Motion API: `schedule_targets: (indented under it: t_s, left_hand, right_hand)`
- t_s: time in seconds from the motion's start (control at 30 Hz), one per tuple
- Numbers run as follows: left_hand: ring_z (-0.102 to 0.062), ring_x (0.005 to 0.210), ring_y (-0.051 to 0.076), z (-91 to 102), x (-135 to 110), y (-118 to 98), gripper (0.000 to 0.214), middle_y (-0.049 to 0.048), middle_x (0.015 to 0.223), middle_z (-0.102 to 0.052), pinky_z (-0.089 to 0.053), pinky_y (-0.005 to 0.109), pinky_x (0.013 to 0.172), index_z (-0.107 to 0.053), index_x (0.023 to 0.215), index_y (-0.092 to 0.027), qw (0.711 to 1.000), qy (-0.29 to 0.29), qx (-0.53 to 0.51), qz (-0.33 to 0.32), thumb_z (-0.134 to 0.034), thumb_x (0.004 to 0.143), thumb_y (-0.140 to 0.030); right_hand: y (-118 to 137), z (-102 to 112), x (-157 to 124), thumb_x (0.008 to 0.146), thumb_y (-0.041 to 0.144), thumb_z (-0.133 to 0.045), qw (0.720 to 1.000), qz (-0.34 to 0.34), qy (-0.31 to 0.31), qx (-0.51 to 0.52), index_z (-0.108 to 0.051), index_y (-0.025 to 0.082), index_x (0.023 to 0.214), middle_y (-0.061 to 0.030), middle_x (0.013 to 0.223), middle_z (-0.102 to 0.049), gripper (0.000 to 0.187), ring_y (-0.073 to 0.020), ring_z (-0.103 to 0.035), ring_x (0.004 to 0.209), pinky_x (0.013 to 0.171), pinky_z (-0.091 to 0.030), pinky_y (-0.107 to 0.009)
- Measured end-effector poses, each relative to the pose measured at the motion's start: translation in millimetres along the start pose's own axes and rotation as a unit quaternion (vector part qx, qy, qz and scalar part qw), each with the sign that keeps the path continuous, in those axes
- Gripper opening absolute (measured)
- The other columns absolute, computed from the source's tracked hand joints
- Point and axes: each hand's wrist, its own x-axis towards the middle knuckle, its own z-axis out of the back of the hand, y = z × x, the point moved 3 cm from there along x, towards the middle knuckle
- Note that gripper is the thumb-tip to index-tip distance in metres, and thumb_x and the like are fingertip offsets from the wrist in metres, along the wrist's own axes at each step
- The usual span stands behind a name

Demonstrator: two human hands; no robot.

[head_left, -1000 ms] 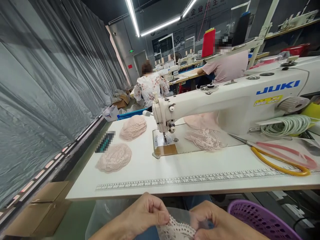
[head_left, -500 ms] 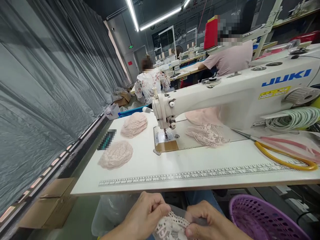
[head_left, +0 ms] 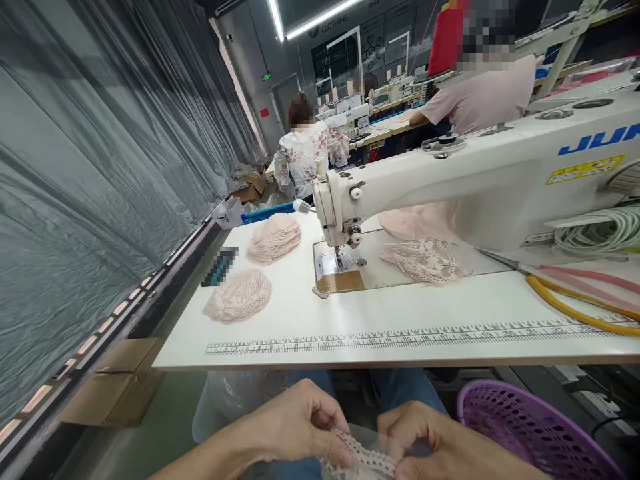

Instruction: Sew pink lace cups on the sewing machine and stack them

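Note:
Low in front of the table edge, above my lap, a piece of cream lace with sheer mesh (head_left: 364,459) is stretched between both hands. My left hand (head_left: 305,427) pinches its upper left edge between thumb and fingers. At the other end, my right hand (head_left: 430,440) is closed on the lace with curled fingers. The lower part of the piece runs out of view. Beyond the hands stands a white sewing machine (head_left: 400,193) on the white table (head_left: 295,327). Pink lace pieces (head_left: 425,260) lie right of its needle; a lace stack (head_left: 240,297) sits to the left.
Another pink stack (head_left: 274,239) lies farther back. Yellow-handled scissors (head_left: 565,300) rest at the right, below a coil of pale green cord (head_left: 595,230). A purple basket (head_left: 530,427) stands beside my right arm, a cardboard box (head_left: 115,387) at lower left. Two people sit ahead.
The view has shifted, so the table and machine appear slightly higher and further right. Both hands keep hold of the lace, whose scalloped edge now lies more level between them.

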Motion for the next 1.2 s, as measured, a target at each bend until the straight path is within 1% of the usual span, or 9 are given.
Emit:
schedule_targets:
  t_s: [0.1,0.2,0.3,0.43,0.57,0.77,0.97,1.1,1.2]
  left_hand:
    - [-0.053,0.059,0.010,0.5,1,5,0.053,0.0012,0.065,-0.064,-0.043,0.023,0.062,-0.076,0.075,-0.012,0.999,-0.007,-0.028,0.020,-0.089,0.047,-0.054]
    - [-0.054,0.059,0.010,1.8,1,8,0.056,0.0013,0.067,-0.066,-0.044,0.024,0.064,-0.077,0.075,-0.013,0.999,-0.018,-0.039,0.033,-0.089,0.043,-0.057]
    - [-0.056,0.063,0.011,3.4,-1,9,0.052,0.0008,0.068,-0.066,-0.047,0.026,0.070,-0.077,0.073,-0.014,0.998,-0.003,-0.050,0.036,-0.088,0.045,-0.056]
    - [-0.057,0.067,0.013,6.1,-4,6,0.046,0.0011,0.070,-0.065,-0.048,0.027,0.073,-0.076,0.070,-0.014,0.997,0.022,-0.070,0.027,-0.088,0.050,-0.054]
    - [-0.055,0.069,0.013,8.7,-5,2,0.044,0.0028,0.075,-0.063,-0.045,0.025,0.068,-0.073,0.070,-0.012,0.998,0.033,-0.059,-0.010,-0.086,0.056,-0.052]
    - [-0.045,0.065,0.010,13.6,-5,1,0.058,0.0002,0.069,-0.055,-0.035,0.023,0.061,-0.063,0.064,-0.011,0.999,-0.024,-0.014,-0.030,-0.079,0.059,-0.067]
    - [-0.034,0.059,0.007,15.0,-8,1,0.065,-0.0036,0.063,-0.046,-0.026,0.022,0.056,-0.056,0.063,-0.012,0.999,-0.041,-0.022,-0.025,-0.071,0.061,-0.076]
    - [-0.036,0.059,0.007,18.7,-12,-1,0.065,-0.0031,0.064,-0.048,-0.028,0.022,0.056,-0.057,0.064,-0.012,0.998,-0.034,-0.031,-0.031,-0.073,0.060,-0.075]
    - [-0.041,0.061,0.008,22.9,-15,-8,0.062,-0.0017,0.067,-0.052,-0.031,0.022,0.058,-0.061,0.065,-0.012,0.999,-0.006,-0.017,-0.036,-0.075,0.061,-0.072]
  right_hand:
    - [-1,-2,0,0.072,0.064,-0.074,1.000,-0.004,0.011,-0.006,-0.077,0.014,0.071,-0.0003,0.070,-0.055,0.050,-0.0133,-0.050,0.065,0.058,-0.032,-0.024]
    - [-2,-3,0,0.071,0.069,-0.071,0.999,-0.033,-0.001,-0.022,-0.071,0.016,0.065,0.0013,0.071,-0.050,0.054,-0.0141,-0.049,0.067,0.061,-0.033,-0.025]
    - [-2,-2,-1,0.071,0.070,-0.070,0.998,-0.055,-0.003,-0.035,-0.065,0.017,0.062,0.0021,0.071,-0.049,0.053,-0.0139,-0.049,0.066,0.061,-0.033,-0.026]
    - [-2,-3,1,0.077,0.056,-0.073,0.999,-0.027,0.014,-0.016,-0.068,0.015,0.064,0.0005,0.071,-0.053,0.043,-0.0135,-0.051,0.066,0.059,-0.033,-0.024]
    - [-4,-4,6,0.075,0.061,-0.073,0.999,-0.020,0.021,0.014,-0.071,0.013,0.065,-0.0001,0.070,-0.054,0.049,-0.0116,-0.049,0.061,0.055,-0.032,-0.023]
    - [-6,-7,14,0.062,0.063,-0.082,0.998,-0.042,-0.032,0.027,-0.076,0.016,0.073,0.0033,0.067,-0.051,0.048,-0.0110,-0.044,0.062,0.054,-0.028,-0.022]
    - [-3,-9,20,0.071,0.055,-0.077,0.997,-0.042,-0.063,0.021,-0.071,0.015,0.063,0.0029,0.066,-0.049,0.041,-0.0112,-0.042,0.062,0.056,-0.028,-0.024]
    - [4,-8,18,0.076,0.054,-0.073,0.998,-0.041,-0.043,0.019,-0.066,0.015,0.065,0.0021,0.069,-0.051,0.041,-0.0129,-0.045,0.066,0.060,-0.031,-0.025]
    - [7,-8,16,0.076,0.056,-0.071,0.999,-0.041,-0.023,0.015,-0.062,0.015,0.067,0.0018,0.071,-0.050,0.043,-0.0132,-0.045,0.066,0.060,-0.031,-0.025]
